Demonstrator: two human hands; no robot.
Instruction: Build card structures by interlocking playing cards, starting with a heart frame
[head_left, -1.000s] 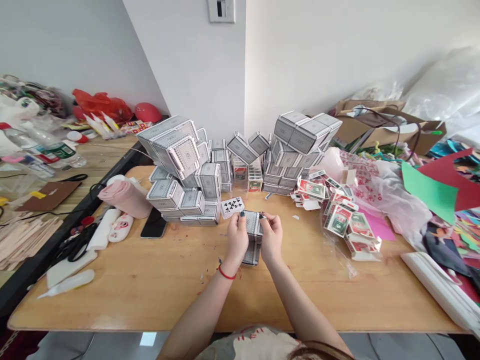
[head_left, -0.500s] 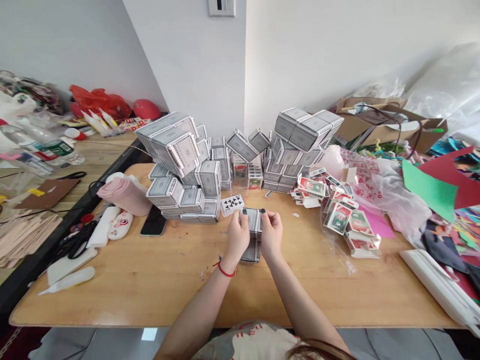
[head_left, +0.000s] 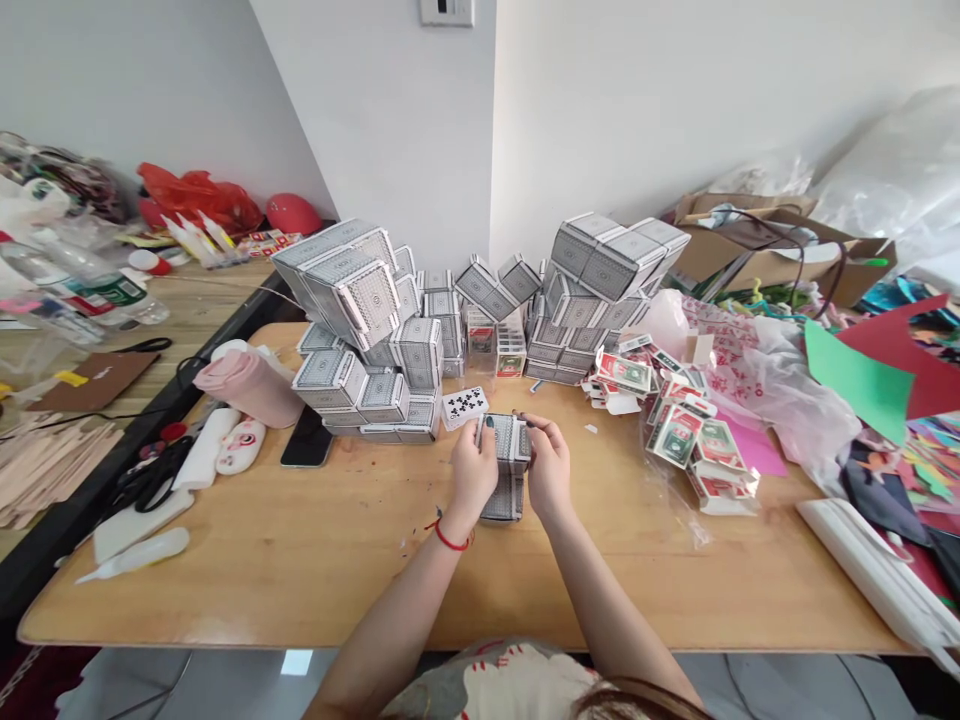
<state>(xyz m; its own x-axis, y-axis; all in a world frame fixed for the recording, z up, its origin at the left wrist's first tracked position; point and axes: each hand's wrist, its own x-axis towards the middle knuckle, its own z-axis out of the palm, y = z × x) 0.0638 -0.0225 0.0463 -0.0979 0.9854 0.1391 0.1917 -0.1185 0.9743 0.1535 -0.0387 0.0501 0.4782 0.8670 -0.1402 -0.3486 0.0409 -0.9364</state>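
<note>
A grey-patterned playing-card box (head_left: 513,438) is between my hands, just above the front middle of the table. My left hand (head_left: 472,470) grips its left side, thumb on top. My right hand (head_left: 550,472) is closed at its right edge, fingers curled and fingertips touching the box. Nearer to me, below it, another card box (head_left: 504,498) shows, partly hidden by my left hand; whether the two are joined I cannot tell. Just beyond my left hand lies a loose playing card (head_left: 464,405), face up, with black clubs.
Stacked card boxes (head_left: 405,400) stand at left, and another stack (head_left: 562,350) at right. Opened card packets (head_left: 679,435) and a crumpled plastic bag (head_left: 757,370) lie to the right. A phone (head_left: 307,438), a pink roll (head_left: 244,385) and black scissors (head_left: 154,480) are at left.
My right hand has shifted slightly right, and its thumb has moved from the top of the box to its right edge. More of the box's top shows. My left hand keeps its hold.
</note>
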